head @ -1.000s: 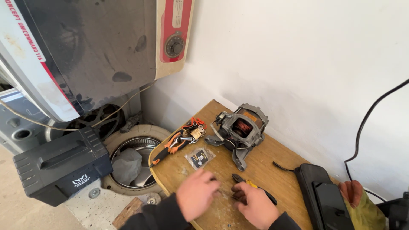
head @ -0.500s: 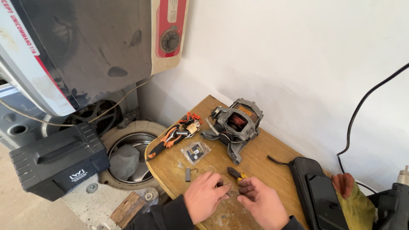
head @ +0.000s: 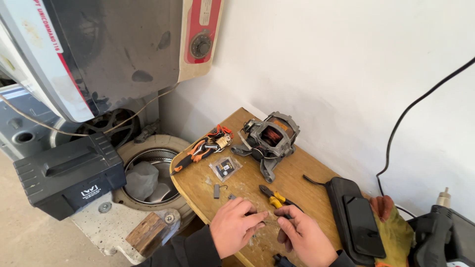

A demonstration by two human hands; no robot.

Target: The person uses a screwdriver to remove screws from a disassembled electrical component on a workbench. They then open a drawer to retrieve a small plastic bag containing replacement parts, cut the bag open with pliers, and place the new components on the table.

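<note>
— What do we have between our hands?
— A small spring (head: 270,222), pinched by the closed fingers of our left hand (head: 236,225) and right hand (head: 303,235), low over the desk (head: 198,185).
— And near it?
— Yellow-handled pliers (head: 274,197) at twelve o'clock of the spring, the motor (head: 267,141) beyond them.

You see a tan wooden desk (head: 203,185), yellow-handled pliers (head: 275,199), a grey motor (head: 267,141) with copper windings, a black toolcase (head: 69,173), and a white wall (head: 346,64).
</note>
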